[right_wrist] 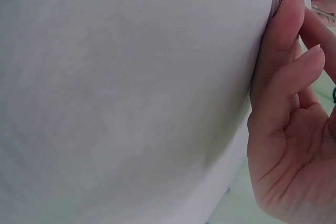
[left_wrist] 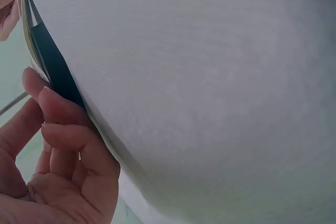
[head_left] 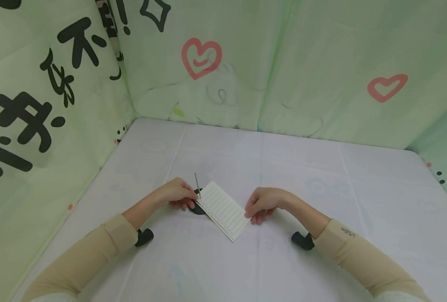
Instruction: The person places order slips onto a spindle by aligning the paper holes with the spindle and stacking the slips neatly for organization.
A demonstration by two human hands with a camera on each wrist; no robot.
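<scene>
A small pad of lined white paper (head_left: 223,209) lies slanted near the middle of the table in the head view. My left hand (head_left: 178,193) pinches its left corner between thumb and fingers. On the opposite side, my right hand (head_left: 265,203) pinches the pad's right edge. A round black base (head_left: 198,208) shows partly from under the pad beside the left fingers. At that corner a thin metal rod (head_left: 197,182) rises; whether it passes through the paper cannot be told. In the left wrist view, the dark base (left_wrist: 55,61) lies under the layered paper edge.
A white cloth (head_left: 261,268) covers the table. Green printed curtains (head_left: 268,63) stand along its back and sides. Black wrist-camera mounts (head_left: 145,238) hang under both forearms, close above the cloth.
</scene>
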